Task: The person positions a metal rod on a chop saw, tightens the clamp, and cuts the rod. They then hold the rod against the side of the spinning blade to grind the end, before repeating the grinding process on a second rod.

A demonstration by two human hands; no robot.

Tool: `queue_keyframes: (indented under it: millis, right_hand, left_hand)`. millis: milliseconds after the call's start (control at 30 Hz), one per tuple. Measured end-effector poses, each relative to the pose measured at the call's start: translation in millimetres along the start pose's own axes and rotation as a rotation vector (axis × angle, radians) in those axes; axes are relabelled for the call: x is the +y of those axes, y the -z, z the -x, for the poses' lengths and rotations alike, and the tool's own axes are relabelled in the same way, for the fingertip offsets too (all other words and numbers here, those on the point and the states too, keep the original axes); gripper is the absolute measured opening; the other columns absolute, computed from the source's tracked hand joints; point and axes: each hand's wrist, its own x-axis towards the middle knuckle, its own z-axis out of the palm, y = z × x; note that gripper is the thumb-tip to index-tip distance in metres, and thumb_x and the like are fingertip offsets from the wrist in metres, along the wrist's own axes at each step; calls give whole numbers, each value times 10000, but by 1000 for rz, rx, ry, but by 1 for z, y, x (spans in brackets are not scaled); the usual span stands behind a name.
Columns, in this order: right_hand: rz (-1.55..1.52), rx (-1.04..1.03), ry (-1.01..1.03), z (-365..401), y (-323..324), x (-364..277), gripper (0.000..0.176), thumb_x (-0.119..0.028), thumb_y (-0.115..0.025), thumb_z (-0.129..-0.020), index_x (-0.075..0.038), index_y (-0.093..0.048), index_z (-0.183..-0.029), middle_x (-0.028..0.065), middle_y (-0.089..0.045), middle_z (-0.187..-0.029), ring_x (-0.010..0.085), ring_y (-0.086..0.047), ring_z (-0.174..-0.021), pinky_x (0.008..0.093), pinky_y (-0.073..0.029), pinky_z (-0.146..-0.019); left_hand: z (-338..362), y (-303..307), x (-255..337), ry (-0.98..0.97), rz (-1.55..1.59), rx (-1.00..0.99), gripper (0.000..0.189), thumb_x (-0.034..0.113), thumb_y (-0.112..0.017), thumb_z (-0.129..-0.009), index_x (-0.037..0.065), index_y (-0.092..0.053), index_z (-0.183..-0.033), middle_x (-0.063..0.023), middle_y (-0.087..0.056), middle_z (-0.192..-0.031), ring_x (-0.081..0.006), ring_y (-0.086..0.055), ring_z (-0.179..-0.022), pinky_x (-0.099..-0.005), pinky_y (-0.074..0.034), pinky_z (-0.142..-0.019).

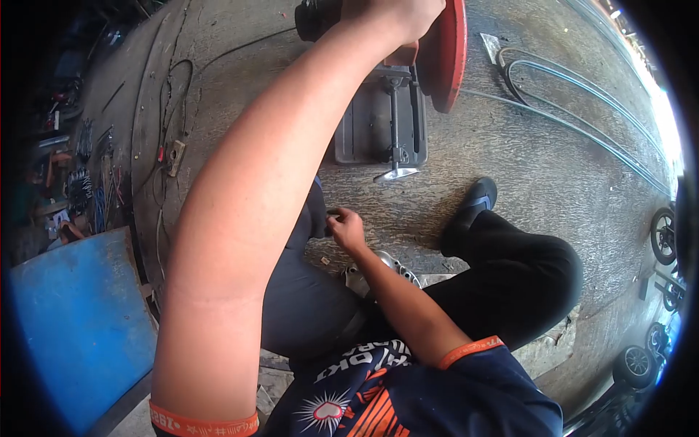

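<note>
My left arm stretches up across the view to a red cut-off saw (453,62) on a dark metal base (364,120). My left hand (397,16) is closed at the saw's top, between the dark motor (312,20) and the round red guard. The frame's top edge cuts off its fingers. Low between my legs, my right hand (346,229) is curled with thumb and fingers together, beside my left knee. I cannot tell what small dark thing shows at its fingertips. On the saw base runs a clamp screw (394,109) with a metal crank handle (397,175).
A silvery metal part (389,266) lies under my right forearm. Long thin rods (582,124) and a bent hose (510,80) lie on the floor at right. A blue panel (80,320) stands at left, near cables (171,95). Wheels (636,365) line the right edge.
</note>
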Motion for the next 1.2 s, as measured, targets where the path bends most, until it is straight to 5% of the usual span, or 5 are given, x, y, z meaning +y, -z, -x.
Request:
queue_keyframes:
  millis: [200,533,867,967,1200]
  right_hand:
    - [-109,977,175,-46,58,19,691,-266,-717,-795,91,-410,-1301,276,-524,-1256,318,-555,-1127,364,-418,-951]
    - [-1298,583,-25,-68,126,0,341,-240,-584,-891,-5,-536,-1135,92,-614,-1077,221,-610,-911,325,-482,-720]
    - [-23,756,218,-44,68,13,227,-181,-583,-821,28,-667,-853,145,-649,-811,215,-590,-728,368,-469,-705]
    - [94,33,166,-2,15,-13,221,-138,-610,-823,32,-664,-955,90,-671,-791,154,-624,-663,267,-485,-578]
    - [-721,732,-88,-40,64,31,453,-241,-572,-885,-77,-434,-1285,69,-597,-1123,206,-638,-879,375,-481,-679]
  left_hand:
    - [-2,0,-2,40,63,-50,251,175,-635,-735,-7,-681,-901,-221,-668,-953,-338,-653,-914,-384,-516,-809]
    - [-1,4,2,31,88,-59,241,163,-618,-739,-6,-685,-897,-206,-685,-900,-336,-666,-884,-385,-525,-779]
    - [28,-1,-48,-44,397,394,241,175,-646,-800,-46,-592,-879,-132,-675,-796,-169,-640,-706,-321,-503,-644]
    - [85,-34,-141,552,498,626,135,96,-584,-840,-37,-605,-843,-84,-661,-811,-168,-627,-739,-278,-508,-699]
    - [184,-96,-262,1217,434,559,112,55,-545,-850,-52,-579,-848,-119,-630,-815,-162,-630,-704,-258,-513,-679]
